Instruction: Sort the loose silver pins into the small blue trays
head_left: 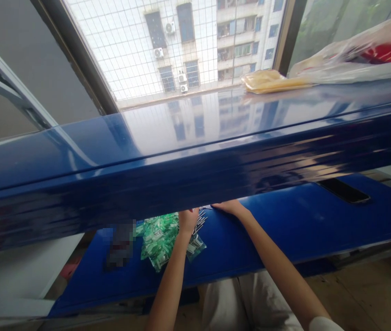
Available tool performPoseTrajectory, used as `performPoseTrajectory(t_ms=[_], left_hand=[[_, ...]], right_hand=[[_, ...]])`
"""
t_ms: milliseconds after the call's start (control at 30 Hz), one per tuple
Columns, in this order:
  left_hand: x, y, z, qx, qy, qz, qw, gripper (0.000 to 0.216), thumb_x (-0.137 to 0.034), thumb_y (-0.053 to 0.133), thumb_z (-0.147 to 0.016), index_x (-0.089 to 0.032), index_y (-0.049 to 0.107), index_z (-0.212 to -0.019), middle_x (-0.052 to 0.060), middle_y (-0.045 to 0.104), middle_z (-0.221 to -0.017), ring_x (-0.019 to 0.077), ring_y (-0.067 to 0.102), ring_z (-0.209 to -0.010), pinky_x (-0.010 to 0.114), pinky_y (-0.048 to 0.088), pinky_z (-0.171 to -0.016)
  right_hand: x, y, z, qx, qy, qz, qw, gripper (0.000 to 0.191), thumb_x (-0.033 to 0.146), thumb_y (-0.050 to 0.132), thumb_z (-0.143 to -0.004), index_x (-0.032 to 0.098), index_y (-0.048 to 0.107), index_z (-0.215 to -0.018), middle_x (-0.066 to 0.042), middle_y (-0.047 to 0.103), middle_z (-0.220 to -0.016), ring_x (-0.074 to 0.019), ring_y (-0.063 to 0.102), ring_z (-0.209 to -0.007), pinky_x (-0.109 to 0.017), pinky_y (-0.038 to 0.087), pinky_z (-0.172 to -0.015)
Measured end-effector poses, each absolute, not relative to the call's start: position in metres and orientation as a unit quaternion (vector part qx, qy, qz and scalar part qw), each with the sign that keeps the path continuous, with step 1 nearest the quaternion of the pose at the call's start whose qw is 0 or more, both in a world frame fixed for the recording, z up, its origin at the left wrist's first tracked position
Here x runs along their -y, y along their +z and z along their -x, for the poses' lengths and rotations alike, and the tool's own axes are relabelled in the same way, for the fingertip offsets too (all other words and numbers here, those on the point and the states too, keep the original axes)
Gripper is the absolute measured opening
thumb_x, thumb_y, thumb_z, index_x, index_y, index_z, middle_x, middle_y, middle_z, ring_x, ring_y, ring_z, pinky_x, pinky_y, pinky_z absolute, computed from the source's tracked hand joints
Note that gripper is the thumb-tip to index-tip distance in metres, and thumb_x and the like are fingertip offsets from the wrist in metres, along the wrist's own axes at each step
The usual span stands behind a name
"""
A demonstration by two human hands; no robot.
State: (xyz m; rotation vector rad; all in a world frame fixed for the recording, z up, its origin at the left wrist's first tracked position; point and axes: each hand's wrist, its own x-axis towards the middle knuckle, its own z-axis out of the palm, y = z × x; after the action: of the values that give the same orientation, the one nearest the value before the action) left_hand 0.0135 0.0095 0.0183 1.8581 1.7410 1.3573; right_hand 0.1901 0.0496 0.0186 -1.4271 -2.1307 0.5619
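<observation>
no text, label, brand, number or sign can be read on anything in view.

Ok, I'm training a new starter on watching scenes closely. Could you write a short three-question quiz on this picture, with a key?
1. Which of the wearer's hands is nearer the heap of green-and-clear plastic packets? A) left B) right
2. True or false: the black, phone-like rectangular slab lies on the upper surface beside the window.
3. Fill in: the flat, yellow plastic-wrapped bundle rests on the long, glossy blue ____.

Key: 1. A, the left hand. 2. False; the slab lies on the lower blue table. 3. Shelf.
</observation>
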Motion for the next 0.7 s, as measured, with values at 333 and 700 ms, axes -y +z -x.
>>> performPoseTrajectory(t_ms=[333, 700], left_hand=[[-0.011, 0.014, -0.008, -0.601, 0.536, -0.574, 0.149, 0.013, -0.03, 0.054, -0.072, -0.019, 0.061, -0.075, 0.0, 0.056, -0.057, 0.0125, 0.052, -0.053, 0.026, 0.044, -0.059], [-0.011, 0.019, -0.001, -0.593, 0.577, -0.538, 0.162, 0.016, -0.03, 0.055, -0.072, -0.019, 0.062, -0.08, 0.001, 0.062, -0.068, 0.0132, 0.055, -0.063, 0.027, 0.045, -0.069]], right_hand=[[-0.037, 0.03, -0.183, 0.782, 0.253, 0.516, 0.242, 0.021, 0.033, 0.061, -0.068, 0.02, 0.068, -0.082, -0.003, 0.066, -0.073, -0.0149, 0.059, -0.067, -0.022, 0.044, -0.06], [-0.033, 0.037, -0.184, 0.78, 0.289, 0.512, 0.213, 0.02, 0.023, 0.061, -0.066, 0.019, 0.068, -0.085, -0.002, 0.065, -0.072, -0.0122, 0.058, -0.062, -0.019, 0.041, -0.056]])
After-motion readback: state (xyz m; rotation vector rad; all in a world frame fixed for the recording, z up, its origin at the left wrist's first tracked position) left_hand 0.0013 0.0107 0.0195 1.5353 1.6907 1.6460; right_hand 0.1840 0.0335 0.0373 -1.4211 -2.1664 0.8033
